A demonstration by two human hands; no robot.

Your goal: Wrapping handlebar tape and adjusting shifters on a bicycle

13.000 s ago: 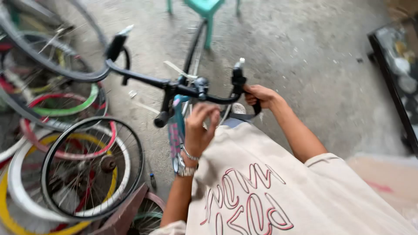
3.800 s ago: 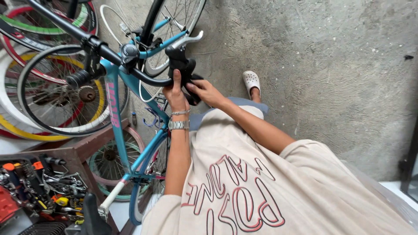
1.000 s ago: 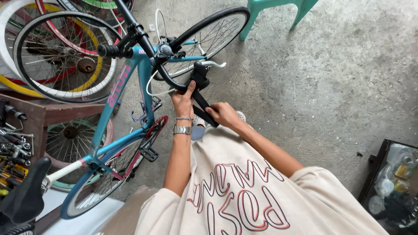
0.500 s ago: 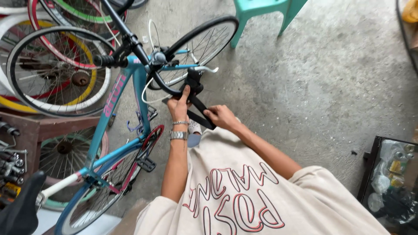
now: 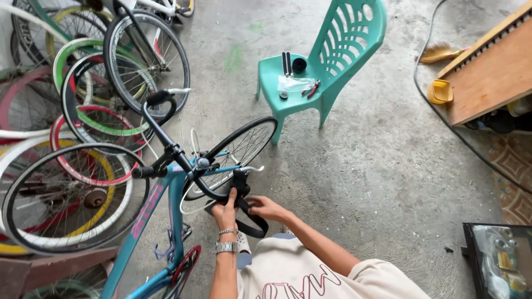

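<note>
One person is standing over one teal bicycle (image 5: 166, 221), and both hands are working at the near end of its black drop handlebar (image 5: 183, 160). The left hand (image 5: 225, 212), wearing one wristwatch (image 5: 225, 247) and one thin bracelet, is closing around the curved bar end, thumb up along it. The right hand (image 5: 265, 207) is pinching one loop of black handlebar tape (image 5: 252, 221), which is hanging from the bar just beside the left hand and curving down under both. One silver brake lever (image 5: 250, 169) is sticking out just above the hands. The bicycle's front wheel (image 5: 235, 152) is pointing toward one teal plastic chair (image 5: 327, 61), which is standing apart on the concrete floor (image 5: 360, 182). On the chair seat are lying one pair of red-handled pliers (image 5: 311, 88), one clear plastic bag, one black roll and two black sticks side by side. A heap of loose coloured wheels (image 5: 72, 144) is leaning at the left, too overlapped to count.
</note>
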